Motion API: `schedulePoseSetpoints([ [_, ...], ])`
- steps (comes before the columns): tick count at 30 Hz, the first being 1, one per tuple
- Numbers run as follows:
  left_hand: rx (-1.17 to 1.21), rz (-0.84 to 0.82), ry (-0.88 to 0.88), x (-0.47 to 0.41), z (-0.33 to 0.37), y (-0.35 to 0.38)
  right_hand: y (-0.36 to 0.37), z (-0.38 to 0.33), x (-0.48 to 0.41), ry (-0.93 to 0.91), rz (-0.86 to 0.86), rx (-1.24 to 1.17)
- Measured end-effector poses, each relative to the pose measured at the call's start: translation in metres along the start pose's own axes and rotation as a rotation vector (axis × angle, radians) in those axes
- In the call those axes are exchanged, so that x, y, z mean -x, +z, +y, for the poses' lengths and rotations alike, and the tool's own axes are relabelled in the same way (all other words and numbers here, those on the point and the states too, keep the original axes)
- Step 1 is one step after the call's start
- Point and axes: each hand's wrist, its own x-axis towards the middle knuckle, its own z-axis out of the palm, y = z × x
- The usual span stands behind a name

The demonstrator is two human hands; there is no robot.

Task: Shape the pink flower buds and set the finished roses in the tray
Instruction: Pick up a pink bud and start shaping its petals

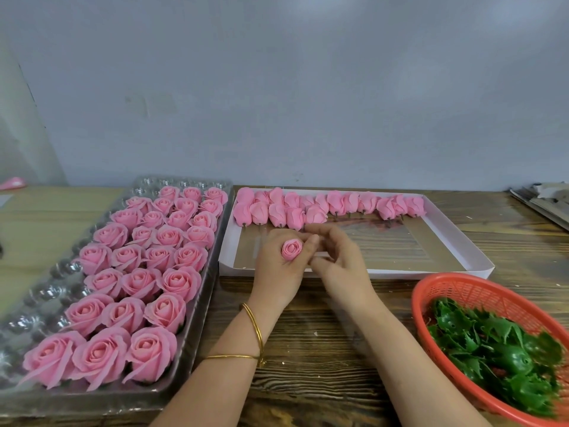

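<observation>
Pink bud faces up in curled left fingers; grip of right fingers unclear.

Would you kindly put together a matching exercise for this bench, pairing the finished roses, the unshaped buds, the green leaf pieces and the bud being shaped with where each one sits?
Things
1. finished roses
2. unshaped buds
3. green leaf pieces
4. bud being shaped

Places
A. in the red basket
B. in the left hand
C. in the clear plastic tray
D. along the far side of the white shallow box

Pairs: 1-C, 2-D, 3-A, 4-B
</observation>
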Motion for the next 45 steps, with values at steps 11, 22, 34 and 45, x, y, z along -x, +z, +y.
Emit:
schedulePoseSetpoints([
  [11,-0.180,-0.019,-0.002,0.007,0.008,0.002,0.006,-0.008,0.003,0.060,0.019,-0.071],
  [22,-0.199,-0.060,-0.008,0.009,0.008,0.000,0.004,-0.010,0.003,0.040,0.016,0.051],
  [34,0.244,0.008,-0.244,0.008,0.011,0.004,-0.006,-0.016,0.006,0.097,-0.259,0.082],
  [45,0.399,-0.080,-0.265,0.008,0.008,0.004,-0.005,-0.012,0.004,0.064,-0.146,0.100],
])
